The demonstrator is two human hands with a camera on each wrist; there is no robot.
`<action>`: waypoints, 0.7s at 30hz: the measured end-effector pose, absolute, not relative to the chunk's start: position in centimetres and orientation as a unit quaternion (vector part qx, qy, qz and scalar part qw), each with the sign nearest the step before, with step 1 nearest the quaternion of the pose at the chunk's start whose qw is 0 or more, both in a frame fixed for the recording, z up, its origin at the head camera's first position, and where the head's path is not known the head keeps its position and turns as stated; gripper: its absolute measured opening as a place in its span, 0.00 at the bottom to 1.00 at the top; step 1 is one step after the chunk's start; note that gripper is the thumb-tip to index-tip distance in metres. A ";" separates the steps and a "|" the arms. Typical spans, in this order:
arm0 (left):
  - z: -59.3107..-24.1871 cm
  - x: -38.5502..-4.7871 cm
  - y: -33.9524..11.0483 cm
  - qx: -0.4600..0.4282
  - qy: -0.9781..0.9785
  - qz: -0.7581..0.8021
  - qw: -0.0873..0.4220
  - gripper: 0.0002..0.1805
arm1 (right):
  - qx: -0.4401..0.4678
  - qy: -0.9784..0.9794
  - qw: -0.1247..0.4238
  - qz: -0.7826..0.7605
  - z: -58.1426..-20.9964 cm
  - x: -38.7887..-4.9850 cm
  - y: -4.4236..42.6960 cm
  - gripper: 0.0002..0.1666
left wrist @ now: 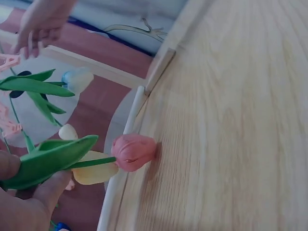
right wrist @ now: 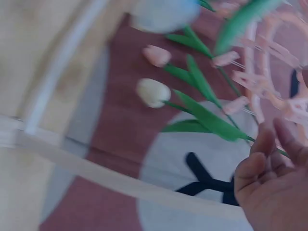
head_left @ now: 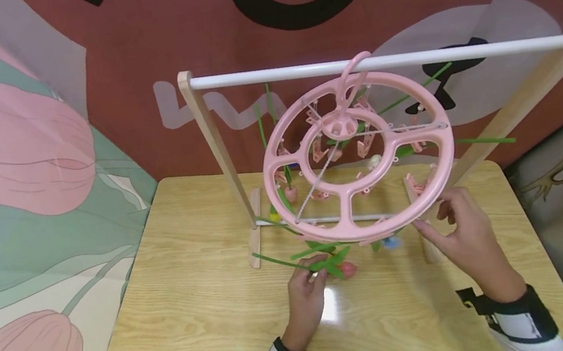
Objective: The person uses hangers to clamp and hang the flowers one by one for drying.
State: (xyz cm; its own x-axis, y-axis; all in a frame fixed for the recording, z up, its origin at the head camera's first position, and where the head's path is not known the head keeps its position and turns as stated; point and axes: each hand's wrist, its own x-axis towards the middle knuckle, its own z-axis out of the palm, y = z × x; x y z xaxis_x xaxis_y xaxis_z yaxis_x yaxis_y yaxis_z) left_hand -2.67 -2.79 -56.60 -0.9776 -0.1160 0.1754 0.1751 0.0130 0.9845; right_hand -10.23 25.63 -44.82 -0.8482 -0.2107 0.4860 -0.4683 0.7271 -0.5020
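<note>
A pink tulip point(left wrist: 134, 152) with green leaves hangs head down in the left wrist view. My left hand point(head_left: 307, 292) pinches it by the stem and leaves, low at the front of the round pink clip hanger point(head_left: 345, 203). Beside the hanger's right rim is my right hand point(head_left: 465, 238), its fingers loosely bent around nothing; whether it touches the rim I cannot tell. Several other tulips hang from the hanger's clips, among them a white tulip point(right wrist: 153, 93), a pale pink one point(right wrist: 157, 56) and a blue-white one point(left wrist: 78, 79).
The hanger hooks over the white top bar point(head_left: 269, 75) of a wooden-legged rack point(head_left: 217, 148). A lower white bar point(head_left: 371, 215) joins its feet. The rack stands on a wood-grain table point(head_left: 194, 326), with a printed cloth point(head_left: 137, 35) behind.
</note>
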 end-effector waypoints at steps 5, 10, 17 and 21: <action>-56.3 -2.4 -2.8 -0.078 -0.728 -0.668 0.133 0.12 | 0.196 -0.885 0.173 0.384 -42.2 -12.5 25.3 0.39; -56.4 -2.3 -2.7 -0.132 -0.733 -0.649 0.152 0.14 | 0.244 -0.834 0.123 0.479 -41.5 -13.9 25.2 0.33; -56.4 -2.2 -2.7 -0.168 -0.737 -0.630 0.177 0.16 | 0.251 -0.805 0.080 0.531 -41.1 -14.0 24.9 0.27; -56.3 -2.2 -2.9 -0.158 -0.740 -0.636 0.155 0.15 | 0.267 -0.769 0.061 0.578 -41.2 -14.0 24.8 0.30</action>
